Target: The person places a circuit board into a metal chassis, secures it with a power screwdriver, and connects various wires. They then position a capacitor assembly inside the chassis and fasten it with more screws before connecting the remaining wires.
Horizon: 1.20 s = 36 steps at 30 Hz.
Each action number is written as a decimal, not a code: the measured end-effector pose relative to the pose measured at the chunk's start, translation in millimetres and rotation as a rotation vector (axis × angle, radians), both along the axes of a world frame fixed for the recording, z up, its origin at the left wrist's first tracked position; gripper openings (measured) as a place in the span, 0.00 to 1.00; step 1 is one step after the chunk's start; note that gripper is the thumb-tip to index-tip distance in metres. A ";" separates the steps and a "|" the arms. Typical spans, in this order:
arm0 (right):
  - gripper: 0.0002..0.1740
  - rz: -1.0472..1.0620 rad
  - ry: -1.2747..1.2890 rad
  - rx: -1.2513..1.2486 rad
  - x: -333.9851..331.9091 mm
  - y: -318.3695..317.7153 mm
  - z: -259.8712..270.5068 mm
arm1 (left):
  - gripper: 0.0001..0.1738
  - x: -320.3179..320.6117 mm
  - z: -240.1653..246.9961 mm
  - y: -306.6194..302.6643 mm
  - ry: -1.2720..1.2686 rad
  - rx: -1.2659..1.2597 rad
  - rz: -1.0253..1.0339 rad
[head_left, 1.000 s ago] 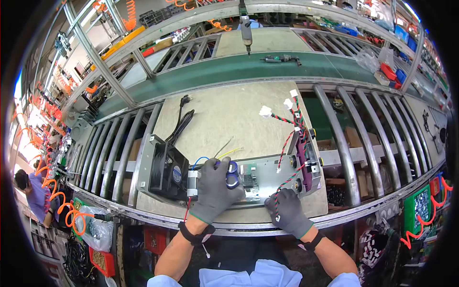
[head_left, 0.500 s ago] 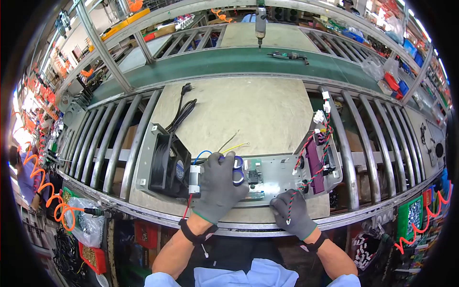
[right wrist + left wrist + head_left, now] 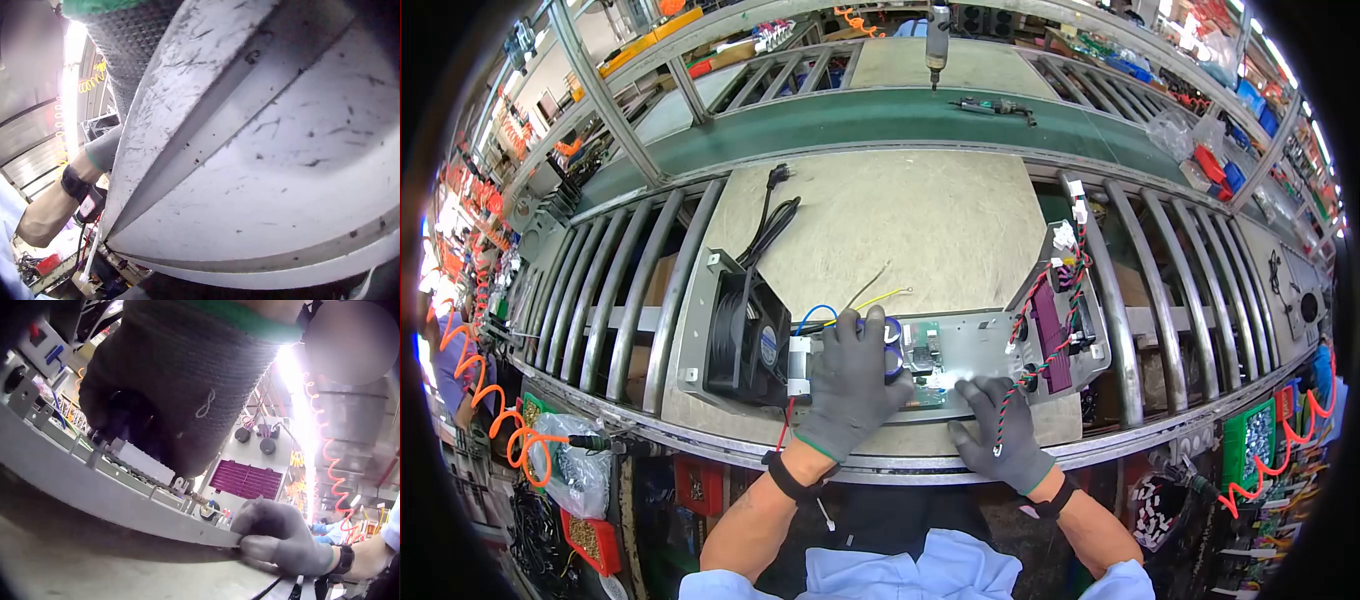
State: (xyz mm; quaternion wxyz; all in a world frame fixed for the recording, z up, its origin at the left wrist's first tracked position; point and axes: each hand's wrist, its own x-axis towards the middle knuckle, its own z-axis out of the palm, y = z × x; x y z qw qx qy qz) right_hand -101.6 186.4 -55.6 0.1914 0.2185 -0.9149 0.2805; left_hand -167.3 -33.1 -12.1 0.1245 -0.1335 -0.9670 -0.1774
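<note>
A grey metal chassis (image 3: 975, 350) lies across the front of the board, with a black fan (image 3: 745, 345) at its left end and a purple slotted part (image 3: 1050, 345) at its right. My gloved left hand (image 3: 850, 385) curls round dark blue capacitors (image 3: 893, 360) on the green circuit board (image 3: 925, 340); its palm hides most of them in the left wrist view. Fingers over the rim and thumb below, my gloved right hand (image 3: 1005, 435) grips the chassis front edge. Red-black twisted wires (image 3: 1055, 355) hang from the right end across this hand.
A pale work board (image 3: 890, 220) carries the chassis and a coiled black power cord (image 3: 772, 225). Metal rollers (image 3: 1135, 310) flank it. Behind runs a green belt (image 3: 830, 125) with a tool (image 3: 995, 107) on it. A power screwdriver (image 3: 937, 45) hangs above.
The chassis's right end has shifted right and its wire connectors have swung rightward. My right hand's fingers have moved further in over the chassis edge. My left hand stays on the capacitors.
</note>
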 end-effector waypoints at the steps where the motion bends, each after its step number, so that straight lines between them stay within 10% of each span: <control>1: 0.29 0.015 -0.034 0.030 -2.5 -4.4 4.8 | 0.42 -0.3 0.9 -0.8 0.001 0.000 -0.012; 22: 0.35 0.071 -0.004 0.264 7.9 -10.8 22.8 | 0.46 22.0 6.1 -11.3 0.093 0.007 -0.029; 25: 0.32 0.132 -0.057 0.257 41.6 -11.4 62.1 | 0.44 69.1 -10.4 -18.5 0.231 0.087 -0.063; 29: 0.28 0.578 -0.909 0.323 62.7 -6.4 183.2 | 0.37 115.7 -46.4 -34.6 0.056 0.157 -0.246; 36: 0.33 0.342 -0.782 0.426 -35.0 -33.4 341.7 | 0.31 115.6 -59.6 -44.7 0.052 0.183 -0.264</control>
